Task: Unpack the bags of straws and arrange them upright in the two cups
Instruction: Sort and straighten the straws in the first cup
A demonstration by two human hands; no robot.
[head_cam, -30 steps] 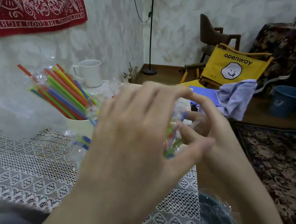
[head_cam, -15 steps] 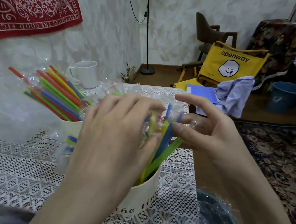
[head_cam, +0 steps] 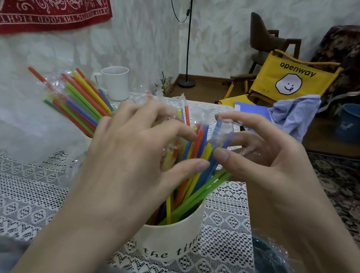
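The straws being handled are found directly between the two hands, standing in the near cup at the front of the lace-covered counter. Their long axis runs from the cup's mouth up and away from the viewer, fanned slightly, with the green ones leaning to the right. The left hand is curled around the left side of the bundle, its thumb and fingertips pinching straws and some crinkled clear wrapping. The right hand is held at the right side, its fingers loosely bent and its thumb tip touching the blue straws; clear wrapping is seen at its fingertips, but whether it is actually pinched cannot be told. Both hands lie about equally near the upper ends of the straws, so any straightening would probably be done by pressing inward from both sides. A second bundle of straws, still partly in plastic, leans steeply leftward from the far cup, which is mostly hidden behind the left hand.
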